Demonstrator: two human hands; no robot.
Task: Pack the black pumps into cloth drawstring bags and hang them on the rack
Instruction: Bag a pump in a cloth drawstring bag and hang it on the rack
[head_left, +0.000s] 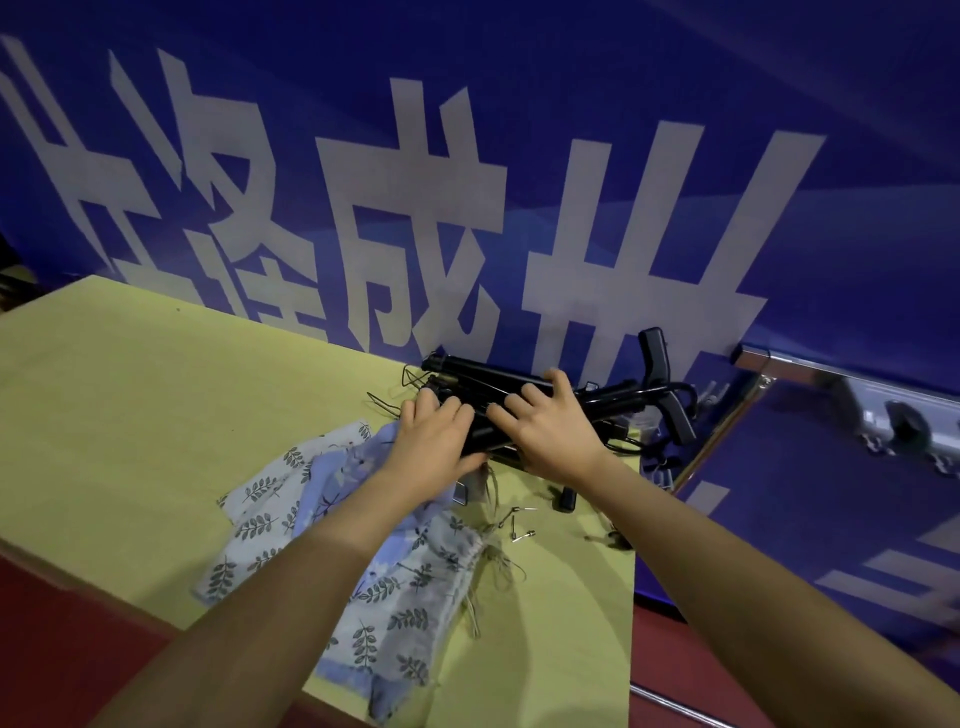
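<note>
We see both hands reaching forward onto a pile of black pumps (524, 387) lying at the far edge of a yellow-green table (156, 415), right against a blue banner (519, 156) with large white characters. The pumps lie roughly side by side, their long barrels running left to right, with T-shaped handles (670, 384) sticking out at the right end of the pile.

The left hand (434, 441) lies palm down on the left part of the pile, its fingers bent over the barrels and the fingertips on the dark tubes; we cannot tell whether it truly grips 1 of them or only presses on top. The right hand (550, 426) sits just beside it, to the right, fingers spread and curled down over the barrels, the thumb reaching toward the far tube. Again, whether anything is clamped in it is not clear. The 2 hands are close but not touching.

Nearer to us than the pumps, under the left forearm, lie the cloth drawstring bags (395, 587), overlapping in a loose heap: pale ones with a grey leaf print and light blue ones. Their cords (493, 566) trail off to the right. A few small metal pins (514, 522) lie near the cords, and a short black piece (566, 499) lies just below the right wrist.
</note>
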